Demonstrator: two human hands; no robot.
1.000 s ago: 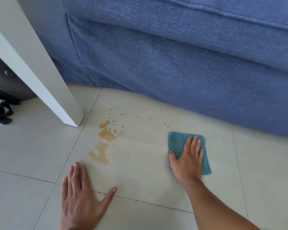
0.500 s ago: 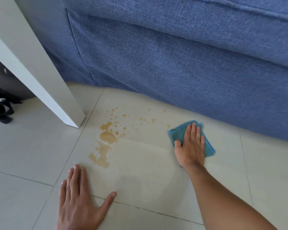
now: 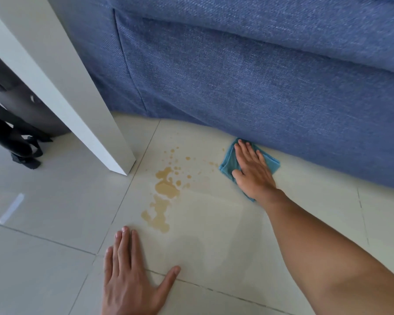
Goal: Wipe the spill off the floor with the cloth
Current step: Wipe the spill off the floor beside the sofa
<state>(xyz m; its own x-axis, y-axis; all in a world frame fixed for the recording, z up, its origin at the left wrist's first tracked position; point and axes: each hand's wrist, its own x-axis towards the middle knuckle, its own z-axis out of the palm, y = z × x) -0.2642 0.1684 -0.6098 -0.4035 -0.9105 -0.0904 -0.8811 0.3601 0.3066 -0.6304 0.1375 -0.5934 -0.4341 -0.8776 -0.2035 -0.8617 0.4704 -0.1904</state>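
My right hand point(image 3: 254, 171) has pushed the blue cloth point(image 3: 228, 164) up against the sofa point(image 3: 259, 87), fingers spread flat on top. My left hand point(image 3: 129, 278) stays open on the floor point(image 3: 43, 258). The brown spill point(image 3: 163, 194) sits between them, still there, so I must wipe back.

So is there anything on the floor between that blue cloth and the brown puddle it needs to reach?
Nothing visible. The right hand presses the cloth flat by the sofa; only bare tile and small droplets lie between it and the main spill. The table leg and left hand sit off that path.
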